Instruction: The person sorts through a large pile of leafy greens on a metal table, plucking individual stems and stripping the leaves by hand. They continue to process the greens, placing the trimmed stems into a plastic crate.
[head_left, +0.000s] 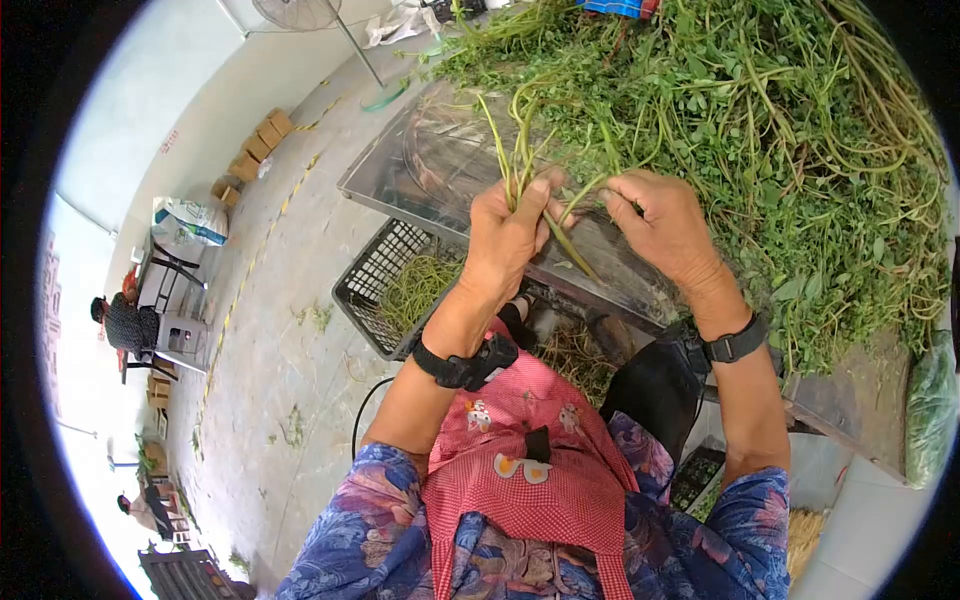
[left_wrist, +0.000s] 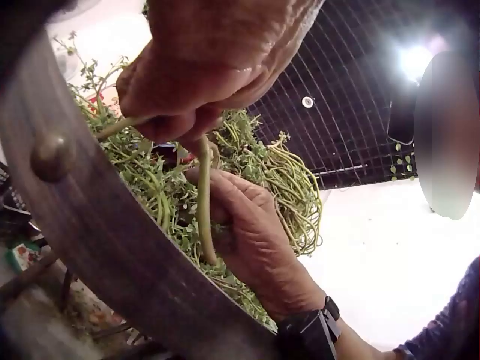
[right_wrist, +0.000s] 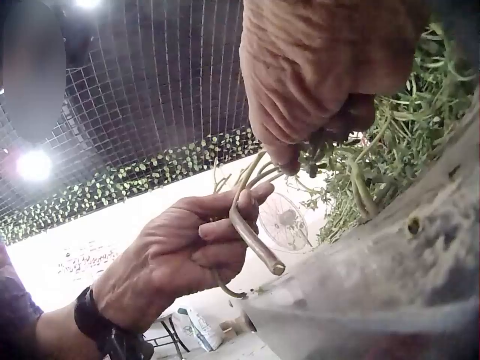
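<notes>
My left hand (head_left: pixel 500 235) grips a small bunch of green plant stems (head_left: pixel 515 150) above the table edge. Their upper ends rise past the thumb, and one thick stem (right_wrist: pixel 253 244) slants down out of the fist to a blunt end. Across from it, my right hand (head_left: pixel 668 222) pinches a thinner side shoot (head_left: pixel 582 198) that runs over to the left hand. In the left wrist view the thick stem (left_wrist: pixel 205 206) hangs between both hands. Beyond the right hand lies a large heap of leafy green plants (head_left: pixel 740 130).
The table (head_left: pixel 440 150) has a clear sheet over its top. Below its left edge stands a black crate (head_left: pixel 365 285) holding stripped stems (head_left: pixel 420 290). A stand fan (head_left: pixel 385 95), cardboard boxes (head_left: pixel 262 140) and a seated person (head_left: pixel 135 320) are farther off. A filled plastic bag (head_left: pixel 932 410) sits at the right.
</notes>
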